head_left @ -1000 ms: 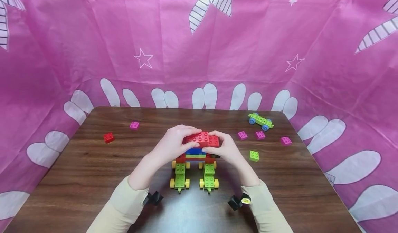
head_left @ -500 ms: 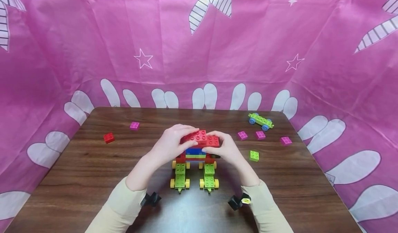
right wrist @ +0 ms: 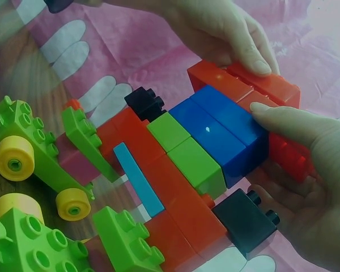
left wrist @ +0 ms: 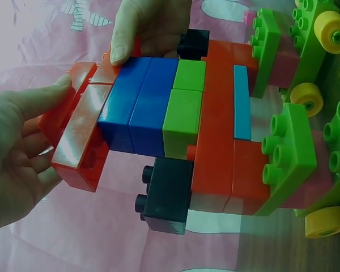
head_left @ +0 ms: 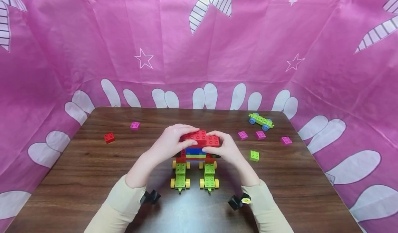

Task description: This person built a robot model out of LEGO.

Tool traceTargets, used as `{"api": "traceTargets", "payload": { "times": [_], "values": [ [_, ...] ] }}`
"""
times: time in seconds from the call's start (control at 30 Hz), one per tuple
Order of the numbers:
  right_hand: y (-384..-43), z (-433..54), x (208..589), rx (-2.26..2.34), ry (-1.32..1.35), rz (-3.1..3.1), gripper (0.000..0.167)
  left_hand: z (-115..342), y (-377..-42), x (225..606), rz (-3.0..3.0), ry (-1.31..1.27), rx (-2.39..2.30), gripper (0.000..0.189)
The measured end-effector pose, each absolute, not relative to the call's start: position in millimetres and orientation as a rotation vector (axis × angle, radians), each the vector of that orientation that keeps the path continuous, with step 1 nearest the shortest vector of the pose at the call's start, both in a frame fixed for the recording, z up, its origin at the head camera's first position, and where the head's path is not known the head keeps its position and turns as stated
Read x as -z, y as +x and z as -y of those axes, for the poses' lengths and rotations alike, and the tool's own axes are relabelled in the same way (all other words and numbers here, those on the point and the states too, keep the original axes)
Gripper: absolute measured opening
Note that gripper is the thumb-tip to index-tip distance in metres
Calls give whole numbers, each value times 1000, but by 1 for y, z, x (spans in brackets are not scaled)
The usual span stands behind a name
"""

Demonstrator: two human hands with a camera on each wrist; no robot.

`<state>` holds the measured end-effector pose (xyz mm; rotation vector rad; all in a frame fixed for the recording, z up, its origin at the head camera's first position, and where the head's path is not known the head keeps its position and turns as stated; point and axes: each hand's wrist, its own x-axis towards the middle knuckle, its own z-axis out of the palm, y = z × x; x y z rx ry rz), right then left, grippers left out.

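In the middle of the table stands a tall toy-brick build on two lime wheeled bases with yellow wheels. Blue bricks and lime bricks form its column over a red layer, with black bricks at the sides. My left hand grips a long red brick on top, thumb on the near face and fingers over the far side. Just beneath, my right hand pinches the right end of a lower red brick. In the left wrist view the upper brick overlaps the lower red layer.
Loose on the table lie a red brick and a pink brick at the left. Several pink bricks, a lime brick and a lime wheeled base with blue wheels lie at the right. A pink cloth hangs behind.
My left hand and the top red brick have shifted slightly left, showing more of the lower red brick. The right hand and the wheeled bases have stayed in place.
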<state>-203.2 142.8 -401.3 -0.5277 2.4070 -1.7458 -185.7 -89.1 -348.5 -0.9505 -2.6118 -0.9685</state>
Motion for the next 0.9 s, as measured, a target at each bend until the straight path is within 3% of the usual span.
{"api": "traceTargets", "payload": {
  "times": [0.9],
  "values": [
    [-204,-142,402,1712,-531,-2460,43,82,-190,334,2777,-939,953,42]
  ]
}}
